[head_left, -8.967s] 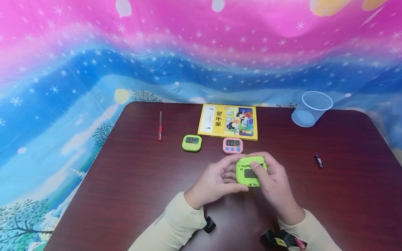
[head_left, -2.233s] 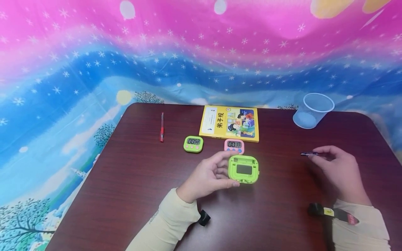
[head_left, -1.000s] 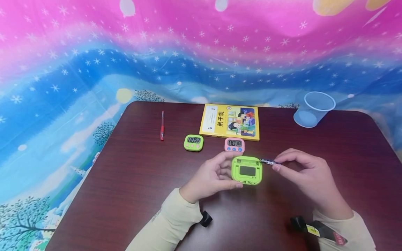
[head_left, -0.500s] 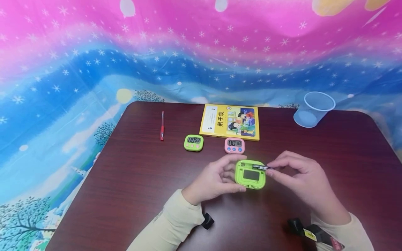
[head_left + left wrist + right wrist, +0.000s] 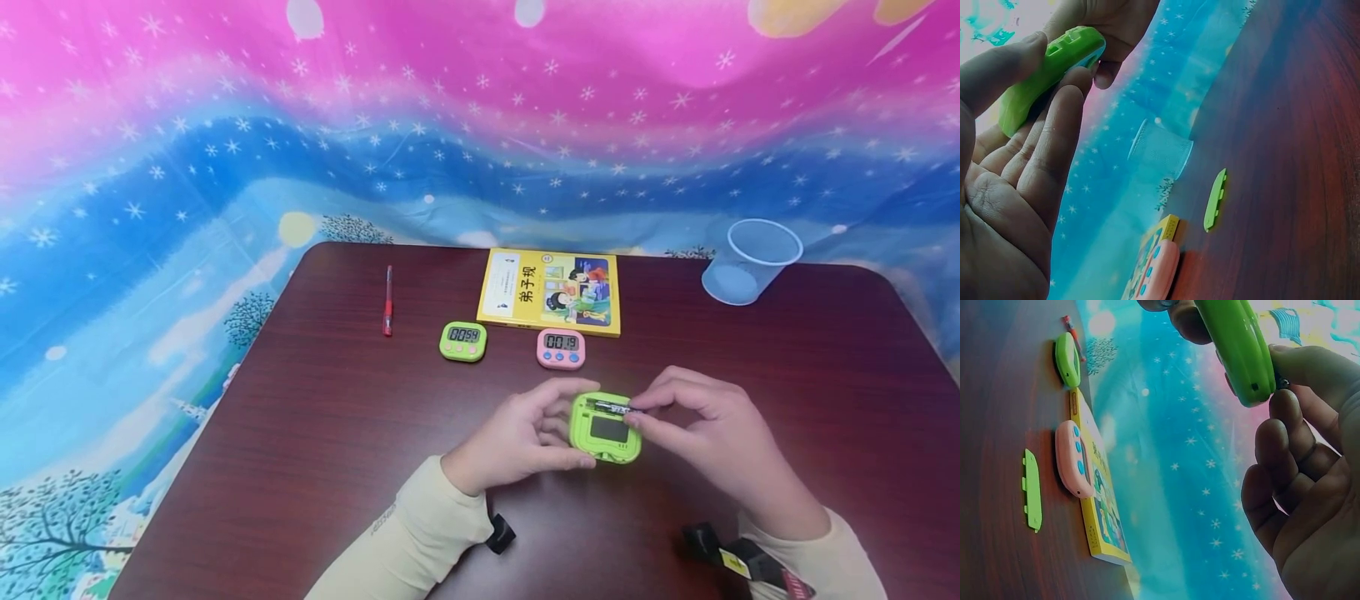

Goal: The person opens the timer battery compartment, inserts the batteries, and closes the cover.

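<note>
My left hand (image 5: pixel 517 442) holds a lime-green digital timer (image 5: pixel 609 429) by its left side, back turned up and battery bay uncovered. Thumb below and fingers above grip its edges. Between thumb and fingertips, my right hand (image 5: pixel 712 442) pinches the right end of a dark AAA-size battery (image 5: pixel 609 407), which lies along the bay at the timer's upper edge. In the right wrist view the battery's metal tip (image 5: pixel 1282 382) shows beside the green casing. A green battery cover (image 5: pixel 1215 201) lies on the table in both wrist views; the head view does not show it.
A second green timer (image 5: pixel 462 342) and a pink timer (image 5: pixel 560 348) stand beyond the hands, displays lit with digits. Behind them lies a yellow book (image 5: pixel 551 292). A red pen (image 5: pixel 388 300) is at left, a mesh basket (image 5: pixel 750 262) at back right.
The right hand picked up the battery from the table's right side and brought it left to the timer. Since half a second ago, the battery has slid further left along the bay.
</note>
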{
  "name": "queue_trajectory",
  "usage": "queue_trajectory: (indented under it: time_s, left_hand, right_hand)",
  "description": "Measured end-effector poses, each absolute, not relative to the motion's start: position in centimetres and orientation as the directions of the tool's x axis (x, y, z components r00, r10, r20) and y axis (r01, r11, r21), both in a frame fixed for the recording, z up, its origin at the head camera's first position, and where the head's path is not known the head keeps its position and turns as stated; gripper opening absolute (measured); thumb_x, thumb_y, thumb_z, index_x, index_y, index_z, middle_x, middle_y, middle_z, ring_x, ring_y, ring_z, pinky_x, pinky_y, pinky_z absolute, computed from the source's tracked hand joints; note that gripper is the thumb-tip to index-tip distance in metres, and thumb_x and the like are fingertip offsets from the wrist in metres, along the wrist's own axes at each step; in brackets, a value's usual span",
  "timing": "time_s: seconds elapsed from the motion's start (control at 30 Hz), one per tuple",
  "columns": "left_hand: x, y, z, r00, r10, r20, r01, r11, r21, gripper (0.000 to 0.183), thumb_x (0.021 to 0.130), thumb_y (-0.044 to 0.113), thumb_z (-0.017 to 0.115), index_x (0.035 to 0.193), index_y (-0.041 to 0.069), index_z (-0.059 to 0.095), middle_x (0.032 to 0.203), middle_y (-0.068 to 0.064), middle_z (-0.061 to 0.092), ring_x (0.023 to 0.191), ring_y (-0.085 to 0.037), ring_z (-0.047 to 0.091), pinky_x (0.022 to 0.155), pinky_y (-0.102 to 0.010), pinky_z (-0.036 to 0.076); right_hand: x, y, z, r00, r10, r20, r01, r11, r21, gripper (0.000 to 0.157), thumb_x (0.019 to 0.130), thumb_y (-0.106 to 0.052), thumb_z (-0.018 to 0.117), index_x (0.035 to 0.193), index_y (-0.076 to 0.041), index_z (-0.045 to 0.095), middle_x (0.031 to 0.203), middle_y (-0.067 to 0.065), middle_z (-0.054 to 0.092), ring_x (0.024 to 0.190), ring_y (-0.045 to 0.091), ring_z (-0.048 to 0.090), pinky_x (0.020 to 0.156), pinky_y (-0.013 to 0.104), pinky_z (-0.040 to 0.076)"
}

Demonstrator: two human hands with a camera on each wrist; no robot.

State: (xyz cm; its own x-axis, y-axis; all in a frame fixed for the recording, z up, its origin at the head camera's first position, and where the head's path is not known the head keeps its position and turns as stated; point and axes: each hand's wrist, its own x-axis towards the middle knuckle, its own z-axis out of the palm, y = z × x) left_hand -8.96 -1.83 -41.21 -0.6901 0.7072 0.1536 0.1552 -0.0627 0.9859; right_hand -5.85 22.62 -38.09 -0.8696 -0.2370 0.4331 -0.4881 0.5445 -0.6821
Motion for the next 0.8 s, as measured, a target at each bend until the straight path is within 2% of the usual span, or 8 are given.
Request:
queue_trajectory:
  time_s: [0.1, 0.27, 0.53, 0.8]
  left_hand:
    - [-8.97, -1.82, -41.18, -0.691, 0.707, 0.152, 0.158, -0.058, 0.986, 0.070, 0.083, -0.004, 0.079, 0.143, 0.008, 0.047, 0.113, -0.018, 0.070, 0.088, -0.014, 0.071, 0.081, -0.033, 0.061]
    - [-9.04, -1.90, -41.13, -0.702, 0.697, 0.144, 0.165, -0.038, 0.986, 0.071, 0.082, -0.003, 0.080, 0.143, 0.014, 0.048, 0.112, -0.015, 0.071, 0.087, -0.009, 0.071, 0.081, -0.032, 0.061]
    - [-8.90, -1.79, -41.32, -0.690, 0.707, 0.157, 0.185, -0.038, 0.982, 0.071, 0.082, -0.003, 0.080, 0.144, 0.008, 0.046, 0.112, -0.015, 0.071, 0.087, -0.006, 0.070, 0.080, -0.032, 0.061]
    - [-8.81, -1.61, -41.48, -0.686, 0.708, 0.168, 0.203, -0.035, 0.979, 0.070, 0.082, -0.002, 0.080, 0.143, 0.011, 0.047, 0.111, -0.011, 0.072, 0.086, -0.005, 0.071, 0.080, -0.030, 0.061]
  right_hand:
    - [-5.92, 22.75, -38.00, -0.866, -0.246, 0.436, -0.494, 0.565, -0.661, 0.037, 0.070, 0.002, 0.089, 0.087, -0.028, 0.076, 0.081, -0.016, 0.066, 0.074, 0.001, 0.058, 0.062, 0.015, 0.045]
    - [-5.78, 23.20, -37.58, -0.875, -0.233, 0.424, -0.471, 0.616, -0.632, 0.041, 0.069, 0.001, 0.090, 0.087, -0.032, 0.074, 0.080, -0.020, 0.064, 0.072, -0.001, 0.057, 0.062, 0.014, 0.046]
    - [-5.72, 22.79, -37.69, -0.863, -0.261, 0.433, -0.500, 0.572, -0.650, 0.035, 0.069, 0.002, 0.090, 0.087, -0.026, 0.076, 0.081, -0.014, 0.067, 0.074, 0.002, 0.058, 0.064, 0.014, 0.045]
    - [-5.79, 22.61, -37.99, -0.854, -0.262, 0.449, -0.512, 0.573, -0.640, 0.035, 0.068, 0.001, 0.090, 0.086, -0.026, 0.077, 0.080, -0.015, 0.066, 0.072, 0.002, 0.056, 0.059, 0.014, 0.043]
